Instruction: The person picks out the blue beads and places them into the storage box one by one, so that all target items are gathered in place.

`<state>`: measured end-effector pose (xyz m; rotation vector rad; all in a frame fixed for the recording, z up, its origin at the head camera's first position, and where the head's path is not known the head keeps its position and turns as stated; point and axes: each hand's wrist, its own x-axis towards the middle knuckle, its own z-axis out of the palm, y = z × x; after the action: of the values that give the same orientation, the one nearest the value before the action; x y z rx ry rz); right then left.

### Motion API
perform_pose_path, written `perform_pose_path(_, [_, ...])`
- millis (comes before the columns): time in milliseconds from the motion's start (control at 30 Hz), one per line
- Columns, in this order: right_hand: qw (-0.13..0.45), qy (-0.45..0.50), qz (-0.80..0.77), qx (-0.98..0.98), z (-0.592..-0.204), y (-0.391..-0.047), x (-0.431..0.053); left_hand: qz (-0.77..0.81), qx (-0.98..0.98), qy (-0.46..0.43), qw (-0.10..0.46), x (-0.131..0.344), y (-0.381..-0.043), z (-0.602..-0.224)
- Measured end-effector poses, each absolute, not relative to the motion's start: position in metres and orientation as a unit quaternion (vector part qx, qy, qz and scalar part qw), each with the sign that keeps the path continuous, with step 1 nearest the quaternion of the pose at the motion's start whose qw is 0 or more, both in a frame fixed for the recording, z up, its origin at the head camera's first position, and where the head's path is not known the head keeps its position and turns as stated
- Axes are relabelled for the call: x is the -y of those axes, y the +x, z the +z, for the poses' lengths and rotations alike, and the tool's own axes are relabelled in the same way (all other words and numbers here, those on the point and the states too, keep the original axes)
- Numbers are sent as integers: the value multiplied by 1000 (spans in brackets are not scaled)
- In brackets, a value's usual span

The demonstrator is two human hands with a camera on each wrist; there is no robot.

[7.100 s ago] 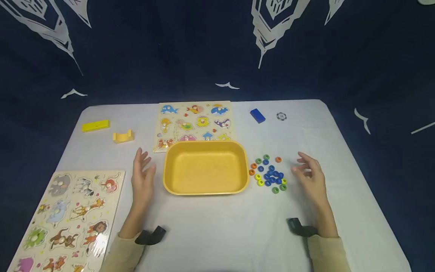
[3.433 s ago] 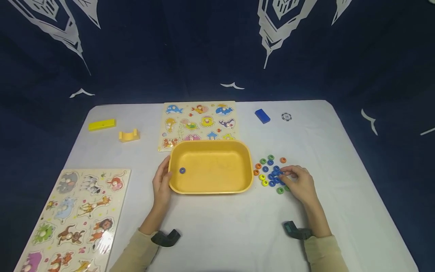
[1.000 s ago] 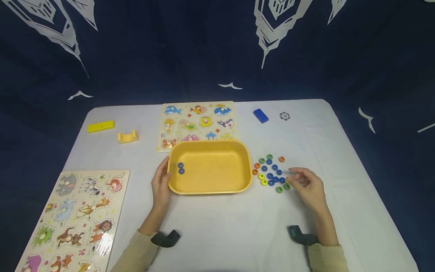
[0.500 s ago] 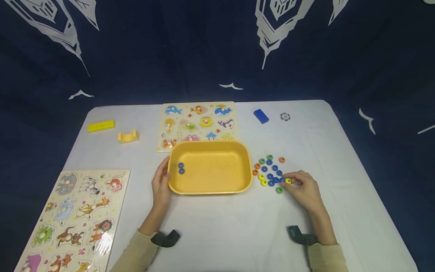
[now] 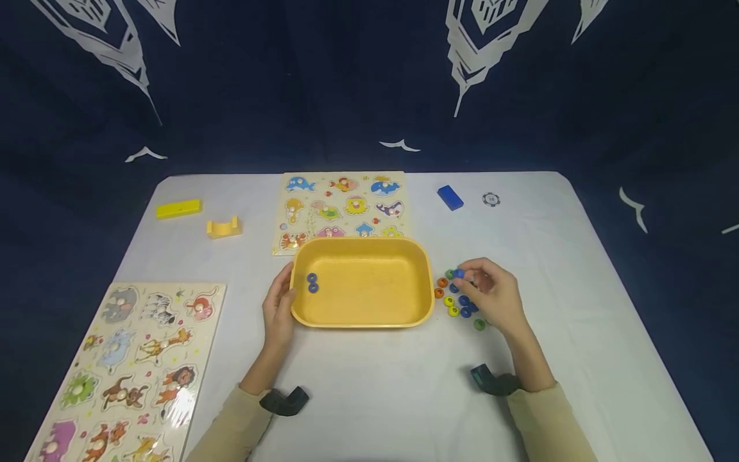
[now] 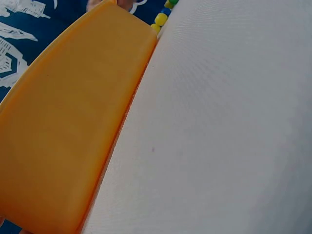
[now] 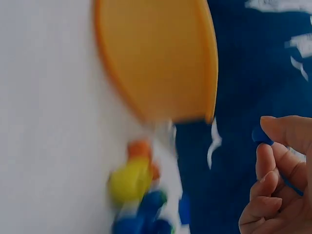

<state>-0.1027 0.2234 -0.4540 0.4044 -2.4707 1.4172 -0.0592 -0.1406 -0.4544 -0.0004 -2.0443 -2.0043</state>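
1. Pinching a small, round blue bead (image 5: 458, 273) between thumb and forefinger, the right hand (image 5: 491, 292) is above a scatter of loose blue, green, orange and yellow ring-shaped beads (image 5: 464, 300).
2. The scatter lies just beside the right end of a shallow, rectangular yellow tray (image 5: 364, 282) with rounded corners.
3. Inside the tray, near its left end, sit two blue ring-shaped beads (image 5: 313, 283), one just behind the other.
4. The left hand (image 5: 280, 314) rests against the tray's left end, fingers fairly straight along the wall, unclenched.
5. Behind the tray, partly hidden by it, is a cream puzzle board with sea creatures (image 5: 340, 205).
6. A larger cream animal puzzle board (image 5: 135, 359) lies at front left.
7. At back left are a long yellow block (image 5: 179, 208) and a pale-yellow notched block (image 5: 224, 228); at back right, a blue rectangular block (image 5: 450, 197) and a round black-and-white chip (image 5: 491, 199).
8. All stand on a white-covered bench (image 5: 369, 391) before a navy curtain with white patterns (image 5: 312, 83).
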Motion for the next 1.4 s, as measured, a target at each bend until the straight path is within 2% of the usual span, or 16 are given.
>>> perform_pose_path(167, [53, 205, 473, 856, -405, -117, -154, -695, 706, 2, 133, 139, -61, -455])
perform_pose_path(300, [1, 246, 416, 875, -398, -133, -103, -696, 707, 0, 125, 137, -62, -454])
perform_pose_path(467, [-43, 283, 344, 894, -407, -147, -54, -694, 709, -9, 125, 137, -63, -455])
perform_pose_path(767, [-90, 286, 344, 890, -431, -157, -16, -693, 709, -18, 132, 139, -63, -454])
perform_pose_path(1000, [-152, 267, 356, 883, -442, -161, -5, -690, 710, -17, 139, 139, -63, -453])
perform_pose_path(1167, [-147, 271, 319, 896, -432, -159, -5, -691, 708, -10, 141, 141, -61, -453])
perform_pose_path(1400, [-47, 282, 404, 869, -399, -135, -49, -692, 708, -2, 142, 141, -59, -456])
